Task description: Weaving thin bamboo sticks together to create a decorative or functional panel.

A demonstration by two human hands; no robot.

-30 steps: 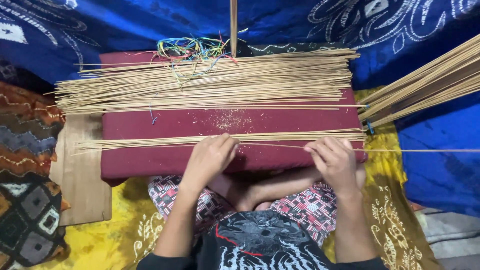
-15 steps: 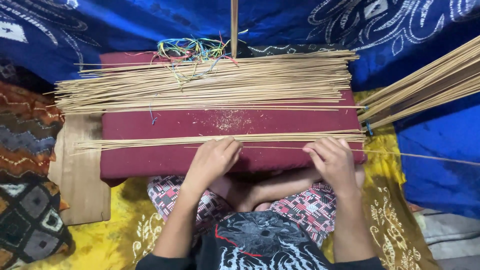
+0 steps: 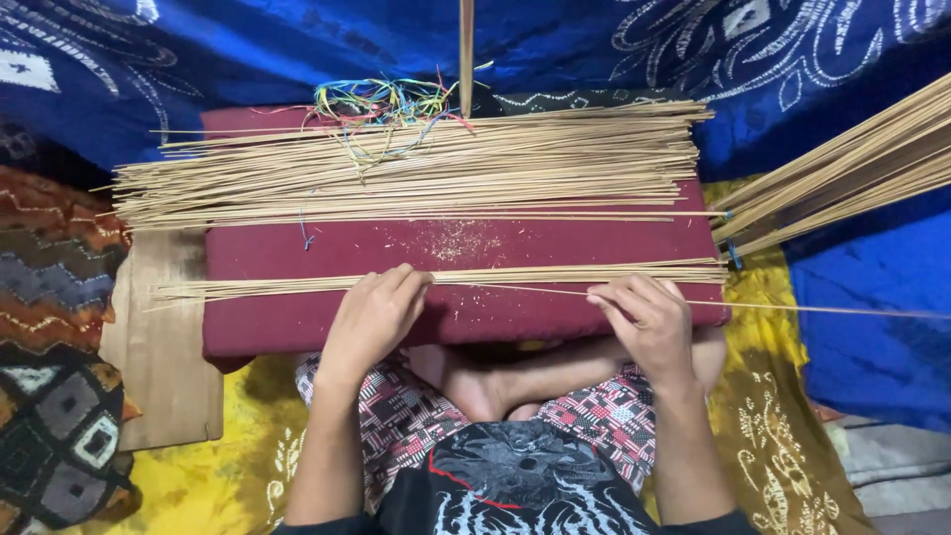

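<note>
A maroon cushion [image 3: 327,248] lies across my lap. On its near part rests a thin row of bamboo sticks [image 3: 535,274]. My left hand [image 3: 371,315] lies flat on that row, fingers pressing the sticks down. My right hand [image 3: 644,322] pinches a single stick [image 3: 822,308] that juts out to the right, slightly apart from the row. A big pile of the same sticks [image 3: 416,173] covers the far part of the cushion. Tangled coloured threads [image 3: 381,104] lie on top of the pile.
Another bundle of sticks [image 3: 852,168] slants in from the right edge. A wooden board [image 3: 163,367] lies under the cushion at the left. Blue patterned cloth [image 3: 614,50] hangs behind, and yellow cloth [image 3: 213,481] covers the floor. An upright stick [image 3: 466,54] stands at the back.
The single stick in my right hand has been drawn leftward toward the row, and its tilt has changed slightly. My left hand stays pressed on the row.
</note>
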